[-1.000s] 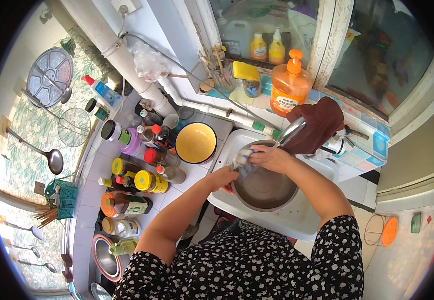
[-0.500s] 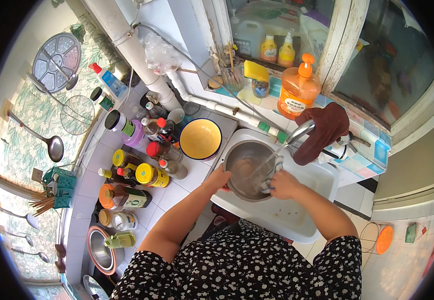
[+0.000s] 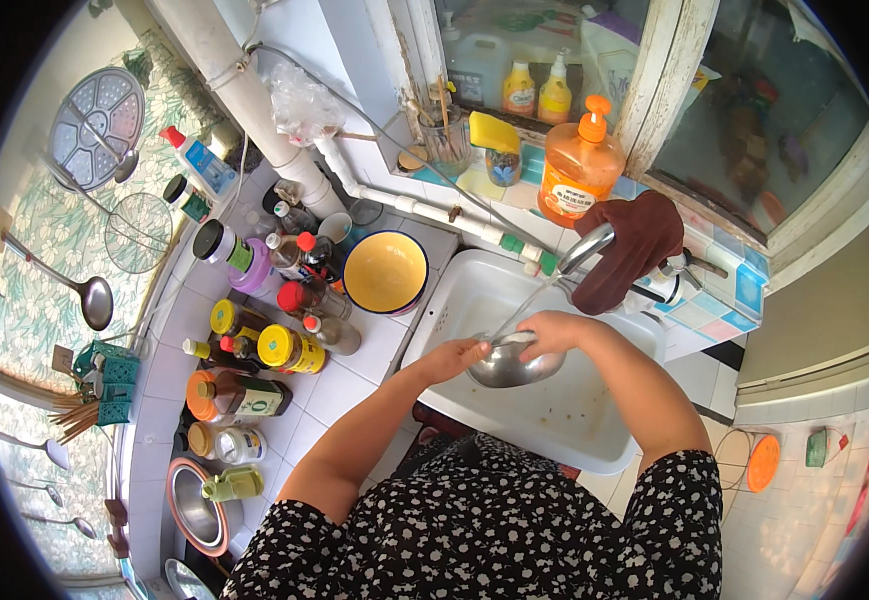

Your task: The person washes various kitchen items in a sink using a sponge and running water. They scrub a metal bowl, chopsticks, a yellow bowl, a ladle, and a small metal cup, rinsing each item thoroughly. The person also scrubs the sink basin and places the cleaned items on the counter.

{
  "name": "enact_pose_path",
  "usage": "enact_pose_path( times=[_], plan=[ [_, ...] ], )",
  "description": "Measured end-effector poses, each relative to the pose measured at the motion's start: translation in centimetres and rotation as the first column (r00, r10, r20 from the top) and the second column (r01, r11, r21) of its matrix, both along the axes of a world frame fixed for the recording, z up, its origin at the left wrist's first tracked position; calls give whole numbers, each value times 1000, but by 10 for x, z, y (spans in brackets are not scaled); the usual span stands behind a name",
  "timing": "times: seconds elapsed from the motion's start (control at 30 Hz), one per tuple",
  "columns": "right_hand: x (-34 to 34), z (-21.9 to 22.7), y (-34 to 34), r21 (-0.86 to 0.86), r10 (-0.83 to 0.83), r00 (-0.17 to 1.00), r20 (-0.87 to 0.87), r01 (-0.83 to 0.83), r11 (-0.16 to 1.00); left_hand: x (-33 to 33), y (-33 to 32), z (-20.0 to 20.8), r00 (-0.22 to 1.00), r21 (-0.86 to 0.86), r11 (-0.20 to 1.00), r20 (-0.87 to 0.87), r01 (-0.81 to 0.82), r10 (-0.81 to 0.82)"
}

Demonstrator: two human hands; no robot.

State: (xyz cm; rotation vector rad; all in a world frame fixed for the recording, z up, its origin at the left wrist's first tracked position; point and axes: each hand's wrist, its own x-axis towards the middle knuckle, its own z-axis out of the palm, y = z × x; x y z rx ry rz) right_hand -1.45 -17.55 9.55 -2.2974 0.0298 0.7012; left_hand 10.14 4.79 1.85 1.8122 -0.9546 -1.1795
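A steel bowl [image 3: 519, 368] is tilted on its side over the white sink [image 3: 589, 425], its outside facing me and its opening turned away. My left hand [image 3: 456, 358] grips the rim at its left, thumb on top. At the upper right, my right hand [image 3: 554, 332] is closed over the rim. Water runs from the metal faucet [image 3: 586, 250] toward the far side of the bowl. The striped cloth seen earlier is not visible now; whether my right hand still has it is hidden.
A brown cloth [image 3: 634, 245] hangs over the faucet. An orange pump bottle [image 3: 576, 170] and a yellow sponge [image 3: 494, 132] on a jar stand behind the sink. Left of it are a yellow enamel bowl [image 3: 385, 273] and several condiment bottles, including a yellow-lidded jar [image 3: 289, 348].
The bowl has gone from facing up to tipped on its side. My right hand has moved from inside it to its rim, and the striped cloth has dropped out of sight.
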Motion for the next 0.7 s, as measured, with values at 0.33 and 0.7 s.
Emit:
enact_pose_path(
  times=[0.33,0.7],
  plan=[
    [-2,-59,-26,189,-589,638,497,583,790,-17,-15,-12,912,62,965,-316,-256,263],
    [-23,-71,70,336,-745,372,554,719,609,-40,-37,-41,464,181,770,-706,-612,535]
  ],
)
